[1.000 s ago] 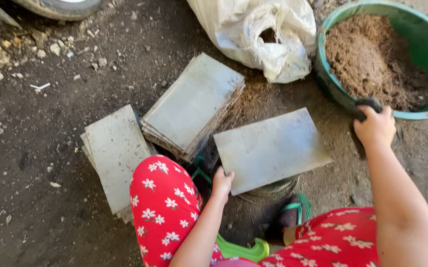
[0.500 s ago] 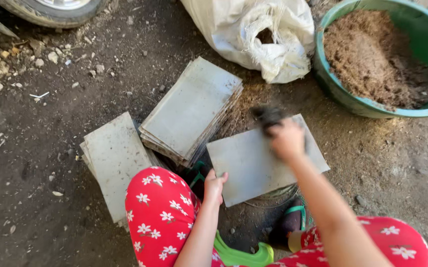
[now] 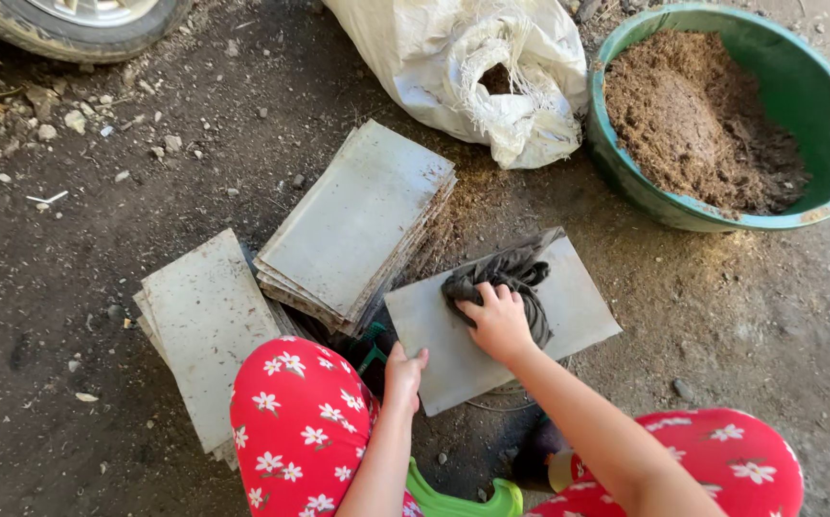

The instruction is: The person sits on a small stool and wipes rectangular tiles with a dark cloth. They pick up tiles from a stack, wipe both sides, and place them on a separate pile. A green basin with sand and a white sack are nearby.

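A flat grey rectangular plate [image 3: 568,297] lies across something in front of my knees. My right hand [image 3: 498,321] presses a dark crumpled cloth [image 3: 506,278] onto the plate's top face. My left hand [image 3: 403,376] grips the plate's near left edge, thumb on top. Two stacks of similar grey plates lie to the left: a tilted stack [image 3: 357,225] in the middle and a flatter stack [image 3: 206,330] beside my left knee. My legs wear red trousers with white flowers [image 3: 300,431].
A green basin [image 3: 817,105] holding brown powdery material stands at the top right. A white woven sack [image 3: 472,67] lies open behind the plates. A tyre [image 3: 79,24] shows at the top left. The ground is dirt with small stones. A green sandal [image 3: 453,498] is by my feet.
My right hand came from the basin's rim with the dark cloth, left and toward me, and now presses it on the plate. My left hand stayed at the plate's edge.
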The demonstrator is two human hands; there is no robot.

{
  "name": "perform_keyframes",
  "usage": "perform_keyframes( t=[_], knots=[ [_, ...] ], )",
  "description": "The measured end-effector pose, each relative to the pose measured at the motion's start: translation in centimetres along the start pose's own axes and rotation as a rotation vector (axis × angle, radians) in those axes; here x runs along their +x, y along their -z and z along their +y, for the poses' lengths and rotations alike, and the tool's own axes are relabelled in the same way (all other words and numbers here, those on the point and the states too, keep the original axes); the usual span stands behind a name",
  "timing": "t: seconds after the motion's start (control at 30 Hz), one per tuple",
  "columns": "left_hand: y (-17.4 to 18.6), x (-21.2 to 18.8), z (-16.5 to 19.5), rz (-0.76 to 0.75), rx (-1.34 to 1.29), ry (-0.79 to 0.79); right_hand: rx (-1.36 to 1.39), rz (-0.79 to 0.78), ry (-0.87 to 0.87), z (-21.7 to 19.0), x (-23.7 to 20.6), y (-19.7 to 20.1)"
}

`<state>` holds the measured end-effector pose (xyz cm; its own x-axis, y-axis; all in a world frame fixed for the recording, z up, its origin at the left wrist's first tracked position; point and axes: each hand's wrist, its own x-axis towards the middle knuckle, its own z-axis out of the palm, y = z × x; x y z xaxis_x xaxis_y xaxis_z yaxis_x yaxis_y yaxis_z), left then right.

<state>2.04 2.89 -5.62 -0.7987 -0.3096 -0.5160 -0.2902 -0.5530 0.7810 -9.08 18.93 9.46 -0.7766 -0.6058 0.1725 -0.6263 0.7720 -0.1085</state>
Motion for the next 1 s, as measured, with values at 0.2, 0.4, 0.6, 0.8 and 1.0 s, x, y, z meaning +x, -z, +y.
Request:
perform_keyframes(
  t=[0.2, 0.4, 0.6, 0.8, 1.0],
  knots=[
    [-0.7, -0.8, 0.1, 0.057, -0.002, 0.06, -0.208, 0.001, -0.482, 13.9, 1.7, 3.0],
    [-1.6, 0.1, -0.8, 0.085, -0.005, -0.022, -0.17, -0.026, -0.854, 25.9, -2.6, 7.1],
    [-2.8, 0.9, -3.0, 0.033, -0.006, -0.039, -0.053, 0.214, -0.404, 10.5, -2.0, 12.1],
    [-2.6, 1.4, -2.6, 0.056, -0.126, -0.014, 0.005, -0.011, 0.01, -7.9, -3.9, 5.2],
    [-1.1, 0.5, -3.4, 0.06, -0.124, -0.032, -0.172, 0.093, -0.486, 8.4, -9.1, 1.6]
  ],
)
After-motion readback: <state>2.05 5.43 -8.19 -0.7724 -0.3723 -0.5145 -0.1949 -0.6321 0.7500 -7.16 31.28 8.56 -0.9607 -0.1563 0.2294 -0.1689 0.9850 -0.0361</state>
